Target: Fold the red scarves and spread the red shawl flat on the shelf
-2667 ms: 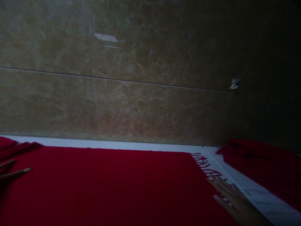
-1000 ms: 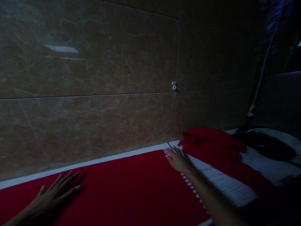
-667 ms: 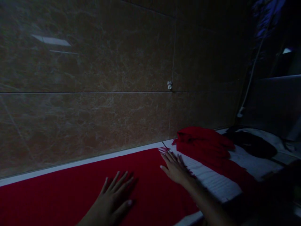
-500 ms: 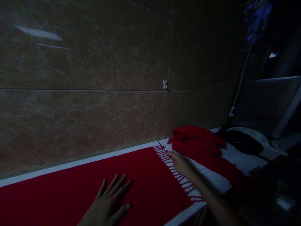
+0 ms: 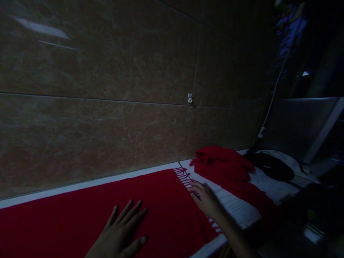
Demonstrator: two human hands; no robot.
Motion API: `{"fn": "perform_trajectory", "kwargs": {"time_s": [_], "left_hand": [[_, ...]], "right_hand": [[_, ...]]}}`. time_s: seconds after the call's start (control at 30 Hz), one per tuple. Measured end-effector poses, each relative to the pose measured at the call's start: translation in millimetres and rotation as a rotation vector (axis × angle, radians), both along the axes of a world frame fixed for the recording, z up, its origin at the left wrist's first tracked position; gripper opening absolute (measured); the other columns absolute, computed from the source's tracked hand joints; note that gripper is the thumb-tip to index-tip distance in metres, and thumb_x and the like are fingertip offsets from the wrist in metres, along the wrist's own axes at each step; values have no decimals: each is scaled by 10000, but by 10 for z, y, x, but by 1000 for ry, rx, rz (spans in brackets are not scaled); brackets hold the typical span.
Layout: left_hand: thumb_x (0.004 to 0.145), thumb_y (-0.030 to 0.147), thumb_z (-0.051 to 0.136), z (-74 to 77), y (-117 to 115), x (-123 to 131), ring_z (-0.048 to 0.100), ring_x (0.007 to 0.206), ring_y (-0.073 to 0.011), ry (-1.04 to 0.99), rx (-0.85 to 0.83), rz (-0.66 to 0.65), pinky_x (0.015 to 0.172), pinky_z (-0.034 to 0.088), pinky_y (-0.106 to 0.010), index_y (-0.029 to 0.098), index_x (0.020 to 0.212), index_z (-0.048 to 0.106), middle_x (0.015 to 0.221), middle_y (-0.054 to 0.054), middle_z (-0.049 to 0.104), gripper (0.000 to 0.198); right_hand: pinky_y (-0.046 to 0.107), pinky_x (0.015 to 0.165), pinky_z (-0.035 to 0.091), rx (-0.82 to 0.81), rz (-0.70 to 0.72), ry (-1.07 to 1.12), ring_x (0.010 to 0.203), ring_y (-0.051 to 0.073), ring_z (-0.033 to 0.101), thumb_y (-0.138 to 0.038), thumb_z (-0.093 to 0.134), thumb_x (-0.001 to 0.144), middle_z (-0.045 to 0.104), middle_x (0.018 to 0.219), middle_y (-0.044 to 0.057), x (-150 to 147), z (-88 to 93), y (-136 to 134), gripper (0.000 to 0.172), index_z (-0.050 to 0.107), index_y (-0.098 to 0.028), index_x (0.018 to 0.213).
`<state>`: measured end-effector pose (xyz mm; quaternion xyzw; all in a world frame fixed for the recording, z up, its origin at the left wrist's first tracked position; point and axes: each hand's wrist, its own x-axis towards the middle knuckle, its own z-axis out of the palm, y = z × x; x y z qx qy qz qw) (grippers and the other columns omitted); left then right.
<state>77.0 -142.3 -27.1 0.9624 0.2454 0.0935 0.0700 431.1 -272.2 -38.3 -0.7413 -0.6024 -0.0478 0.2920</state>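
A red scarf [image 5: 158, 200] with a tasselled fringe [image 5: 182, 176] at its right end lies spread flat along a white surface. On the scarf rests my left hand [image 5: 118, 233], palm down with its fingers spread. My right hand [image 5: 205, 200] is over the fringe, its fingers slightly bent and apart, the tips touching or just above the tassels. It covers the middle of the fringe. Farther right, a second red cloth [image 5: 223, 166] lies in a loose heap, with some fringe showing at its left corner.
A brown marble-look tiled wall [image 5: 107, 136] stands right behind the white surface [image 5: 239, 202]. A small white hook [image 5: 190, 98] is fixed to it. Black and white cloth items [image 5: 274, 166] lie beyond the red heap. A pale cable [image 5: 272, 96] hangs at the far right, in dim light.
My right hand has shifted down along the fringe toward me, and its fingers have opened somewhat. My left hand remains flat on the scarf. The camera view has turned slightly.
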Motion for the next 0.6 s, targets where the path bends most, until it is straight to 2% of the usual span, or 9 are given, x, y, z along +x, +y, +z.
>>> {"fn": "perform_trajectory", "kwargs": {"time_s": [0.13,0.23,0.4,0.6], "left_hand": [[961,656,495,-32,29,-5,293,1506,-397,-6,-7,-2,1171,272,-728,434,1563,307,1624,-21,321,669],[965,650,495,-38,34,-15,297,1506,-396,-25,-6,-9,1170,275,-729,429,1563,318,1627,-22,321,663],[959,686,466,29,-2,-21,259,1520,-403,-21,-73,2,1170,214,-761,421,1563,326,1639,-20,304,674],[941,747,419,153,-69,-35,189,1540,-397,2,-175,20,1189,132,-761,391,1566,354,1652,-41,274,722]], "right_hand": [[380,946,453,-23,-2,8,1012,248,646,-197,474,918,716,1022,90,-43,90,18,186,654,-221,881],[333,841,445,-83,-63,220,869,237,641,-272,498,923,698,857,58,-77,144,69,165,638,-221,853],[282,624,437,-207,-39,491,679,216,610,-462,562,895,598,577,13,-86,218,252,368,569,-212,625],[260,596,428,-277,36,710,609,159,559,-532,658,740,604,626,-19,-163,361,455,338,586,-203,713]]}}
